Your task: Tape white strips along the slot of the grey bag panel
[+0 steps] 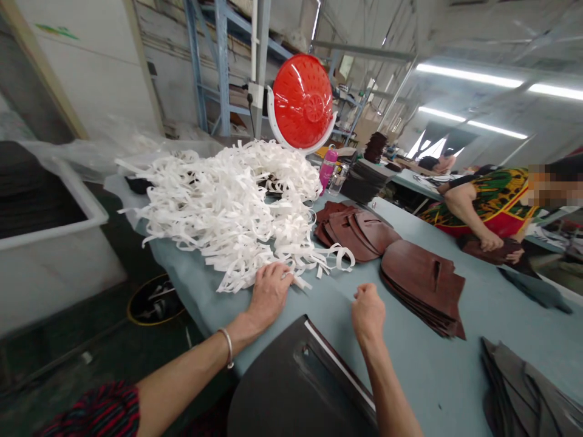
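Note:
My left hand rests at the near edge of a big heap of white strips on the blue-grey table; its fingers curl on a strip end. My right hand is closed in a loose fist a little to the right, above the table, and what it pinches is too small to make out. In front of me lies a dark shaped leather piece with a pale strip along its edge. Beyond my right hand sit two stacks of brown leather pieces.
A red fan stands behind the heap, with a pink bottle beside it. Dark grey pieces lie at the lower right. Another person leans over the table's far right. A white bin stands at the left.

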Demonstrator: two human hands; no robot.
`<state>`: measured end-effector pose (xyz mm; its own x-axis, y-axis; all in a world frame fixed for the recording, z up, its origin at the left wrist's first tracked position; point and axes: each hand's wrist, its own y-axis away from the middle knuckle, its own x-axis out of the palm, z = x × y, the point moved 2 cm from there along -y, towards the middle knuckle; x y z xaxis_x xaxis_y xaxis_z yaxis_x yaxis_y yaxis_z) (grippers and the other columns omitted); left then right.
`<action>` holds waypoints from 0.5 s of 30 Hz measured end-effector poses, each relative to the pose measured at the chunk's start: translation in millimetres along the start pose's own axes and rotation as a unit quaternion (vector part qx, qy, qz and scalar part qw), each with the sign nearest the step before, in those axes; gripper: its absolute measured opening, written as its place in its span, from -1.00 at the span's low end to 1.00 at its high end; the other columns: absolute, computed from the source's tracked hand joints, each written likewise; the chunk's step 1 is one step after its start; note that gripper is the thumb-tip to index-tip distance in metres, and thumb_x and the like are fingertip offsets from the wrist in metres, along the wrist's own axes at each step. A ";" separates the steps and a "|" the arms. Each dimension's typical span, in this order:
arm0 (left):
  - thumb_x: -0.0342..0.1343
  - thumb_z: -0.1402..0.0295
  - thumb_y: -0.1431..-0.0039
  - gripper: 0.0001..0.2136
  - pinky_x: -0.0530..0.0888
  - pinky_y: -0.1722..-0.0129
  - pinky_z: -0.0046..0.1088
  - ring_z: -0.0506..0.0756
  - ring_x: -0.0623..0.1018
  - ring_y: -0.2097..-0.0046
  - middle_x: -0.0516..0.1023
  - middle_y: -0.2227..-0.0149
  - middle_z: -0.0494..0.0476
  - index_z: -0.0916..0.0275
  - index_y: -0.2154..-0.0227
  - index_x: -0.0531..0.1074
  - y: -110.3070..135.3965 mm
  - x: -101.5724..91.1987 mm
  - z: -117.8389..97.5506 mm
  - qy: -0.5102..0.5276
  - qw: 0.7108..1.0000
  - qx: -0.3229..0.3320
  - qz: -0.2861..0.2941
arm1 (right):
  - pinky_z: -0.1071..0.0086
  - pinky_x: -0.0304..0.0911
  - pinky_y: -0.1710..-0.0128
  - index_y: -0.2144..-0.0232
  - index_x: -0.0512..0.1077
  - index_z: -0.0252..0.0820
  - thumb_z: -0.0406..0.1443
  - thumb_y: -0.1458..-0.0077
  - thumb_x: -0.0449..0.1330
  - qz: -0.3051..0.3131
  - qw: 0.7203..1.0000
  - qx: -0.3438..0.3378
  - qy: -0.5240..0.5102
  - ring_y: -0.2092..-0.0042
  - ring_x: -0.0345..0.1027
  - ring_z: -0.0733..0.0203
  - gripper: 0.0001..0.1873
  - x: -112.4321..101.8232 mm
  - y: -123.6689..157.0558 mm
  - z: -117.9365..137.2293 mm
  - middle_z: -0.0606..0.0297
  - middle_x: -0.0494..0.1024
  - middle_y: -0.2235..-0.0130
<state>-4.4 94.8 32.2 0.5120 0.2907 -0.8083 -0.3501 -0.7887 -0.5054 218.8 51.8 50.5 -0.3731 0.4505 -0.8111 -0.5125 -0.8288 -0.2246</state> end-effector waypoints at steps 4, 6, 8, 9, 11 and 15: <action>-0.02 0.43 -0.26 -0.87 0.24 0.00 -0.13 0.19 0.35 0.01 0.44 0.10 0.15 0.16 0.26 0.43 0.4 -2.7 -6.1 0.044 0.998 0.001 -0.033 | 0.35 0.15 0.25 0.40 0.45 -0.17 -0.30 -0.06 0.04 0.059 0.993 -0.068 -0.078 0.31 0.35 0.16 -0.82 -4.6 11.2 6.9 0.21 0.51 0.39; -0.03 0.42 -0.26 -0.88 0.23 -0.01 -0.14 0.18 0.36 0.02 0.45 0.12 0.12 0.16 0.26 0.42 1.3 -4.0 -9.8 0.068 0.997 -0.002 -0.039 | 0.38 0.19 0.23 0.34 0.47 -0.16 -0.25 -0.02 0.10 0.094 0.981 -0.105 -0.132 0.32 0.35 0.21 -0.82 10.8 22.0 25.4 0.26 0.52 0.33; -0.03 0.42 -0.27 -0.88 0.23 -0.01 -0.16 0.16 0.37 0.02 0.45 0.12 0.11 0.15 0.25 0.40 2.6 -5.2 -10.3 0.089 0.995 -0.007 -0.046 | 0.39 0.22 0.26 0.24 0.46 -0.18 -0.22 0.06 0.17 0.106 0.971 -0.113 -0.180 0.36 0.33 0.25 -0.71 30.7 30.0 45.0 0.26 0.50 0.26; -0.03 0.43 -0.27 -0.88 0.23 -0.01 -0.18 0.16 0.37 0.02 0.45 0.12 0.10 0.15 0.25 0.40 2.9 -5.6 -9.5 0.097 0.994 -0.008 -0.049 | 0.39 0.23 0.29 0.23 0.46 -0.19 -0.21 0.09 0.20 0.109 0.967 -0.109 -0.202 0.38 0.31 0.26 -0.68 40.2 32.2 53.3 0.27 0.49 0.26; -0.03 0.43 -0.27 -0.89 0.23 -0.01 -0.19 0.15 0.36 0.01 0.45 0.11 0.09 0.15 0.24 0.38 2.7 -5.4 -6.2 0.103 0.993 -0.007 -0.051 | 0.41 0.21 0.35 0.34 0.46 -0.19 -0.20 0.13 0.21 0.111 0.960 -0.094 -0.240 0.41 0.29 0.28 -0.75 54.5 33.2 63.4 0.31 0.48 0.33; 0.01 0.42 -0.23 -0.91 0.22 -0.03 -0.17 0.18 0.36 0.00 0.45 0.12 0.13 0.19 0.22 0.35 -0.9 -1.6 1.3 0.069 0.995 -0.045 -0.051 | 0.43 0.11 0.46 0.58 0.36 -0.18 -0.21 0.09 0.14 0.088 0.952 -0.031 -0.290 0.50 0.19 0.31 -0.84 54.8 26.5 49.6 0.42 0.34 0.58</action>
<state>-6.0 95.8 33.6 0.6457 0.2998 -0.7023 -0.2230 -0.8056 -0.5489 146.3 71.0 26.9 -0.8225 0.3958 -0.4084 -0.3627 -0.9182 -0.1593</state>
